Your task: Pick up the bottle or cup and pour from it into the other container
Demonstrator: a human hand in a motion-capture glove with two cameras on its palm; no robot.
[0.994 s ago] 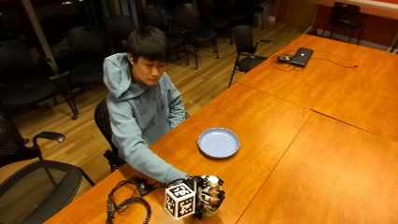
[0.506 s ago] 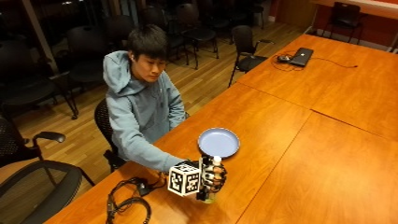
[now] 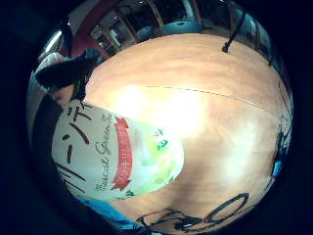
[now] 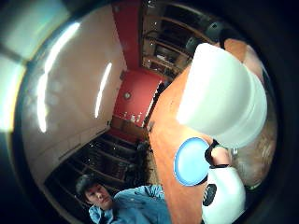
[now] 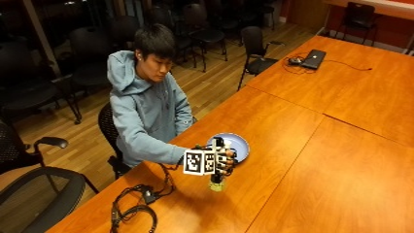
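Bottle [image 5: 216, 183]: upright in the gloved right hand [image 5: 222, 160], lifted above the tabletop [image 5: 310, 160]
Grip: fingers curled round the bottle's middle
Bowl [image 5: 234, 141]: near the tabletop's person-side edge, just behind the hand

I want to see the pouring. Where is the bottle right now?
In the outside view the bottle is held upright in the gloved right hand, lifted above the table just in front of the blue bowl.

The gloved right hand [image 5: 223, 160] now holds the green tea bottle [image 5: 216, 182] lifted off the table [image 5: 336, 160], nearer the blue bowl [image 5: 238, 141] than before.
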